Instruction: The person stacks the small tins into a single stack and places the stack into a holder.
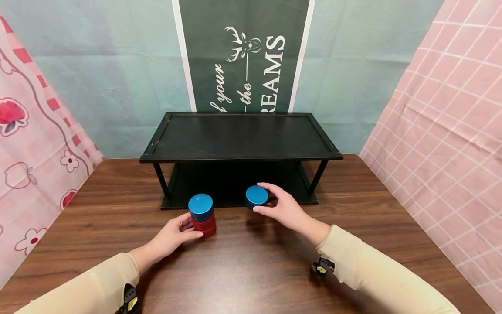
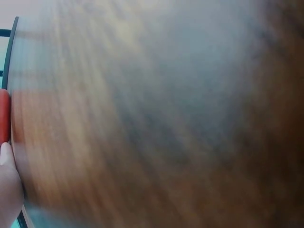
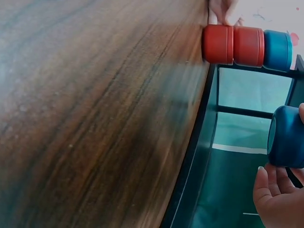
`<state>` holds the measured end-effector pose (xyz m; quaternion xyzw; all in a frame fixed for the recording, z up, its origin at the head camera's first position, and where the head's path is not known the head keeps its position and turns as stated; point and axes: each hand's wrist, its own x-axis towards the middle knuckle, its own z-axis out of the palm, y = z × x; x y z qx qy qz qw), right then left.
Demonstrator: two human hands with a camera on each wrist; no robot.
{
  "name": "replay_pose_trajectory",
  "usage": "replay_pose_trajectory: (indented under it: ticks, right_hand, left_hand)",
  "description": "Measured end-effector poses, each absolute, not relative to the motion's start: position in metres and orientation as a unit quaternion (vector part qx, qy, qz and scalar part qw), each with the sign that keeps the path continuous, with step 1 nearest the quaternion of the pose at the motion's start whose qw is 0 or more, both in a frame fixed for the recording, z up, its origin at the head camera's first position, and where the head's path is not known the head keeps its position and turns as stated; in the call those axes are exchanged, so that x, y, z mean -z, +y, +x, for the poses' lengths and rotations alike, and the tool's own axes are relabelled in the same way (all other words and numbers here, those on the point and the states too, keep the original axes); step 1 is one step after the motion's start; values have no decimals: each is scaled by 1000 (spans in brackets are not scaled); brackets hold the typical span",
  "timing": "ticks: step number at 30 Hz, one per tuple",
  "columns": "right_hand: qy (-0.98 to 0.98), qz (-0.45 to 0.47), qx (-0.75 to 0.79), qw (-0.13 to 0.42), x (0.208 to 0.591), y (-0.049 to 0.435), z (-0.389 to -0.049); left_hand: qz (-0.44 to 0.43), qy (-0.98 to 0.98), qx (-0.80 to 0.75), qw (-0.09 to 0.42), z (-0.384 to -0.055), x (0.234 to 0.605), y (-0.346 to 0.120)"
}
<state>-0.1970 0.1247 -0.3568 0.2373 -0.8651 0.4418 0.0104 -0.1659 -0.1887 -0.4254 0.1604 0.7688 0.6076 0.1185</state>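
Note:
On the table stands a stack of short round tins: two red tins (image 1: 204,226) below and a blue tin (image 1: 201,206) on top. My left hand (image 1: 172,235) grips the red part of the stack from the left, thumb in front and fingers behind. A second blue tin (image 1: 256,196) is pinched by my right hand (image 1: 284,209), held above the table near the rack's front edge. In the right wrist view, this blue tin (image 3: 286,137) is apart from the stack. Only a sliver of a red tin (image 2: 4,116) shows in the left wrist view.
A black two-level rack (image 1: 243,136) stands at the back of the wooden table (image 1: 251,270), its lower shelf (image 1: 235,183) just behind the tins. Cloths hang behind and on both sides, including a pink checked cloth (image 1: 451,122) at the right.

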Motion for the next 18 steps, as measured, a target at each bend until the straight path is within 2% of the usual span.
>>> replay_pose_trajectory:
  ticks: [18]
  right_hand:
    - [-869, 237, -434, 15, 336, 117, -196]
  left_hand:
    - [166, 767, -608, 119, -164, 422, -190]
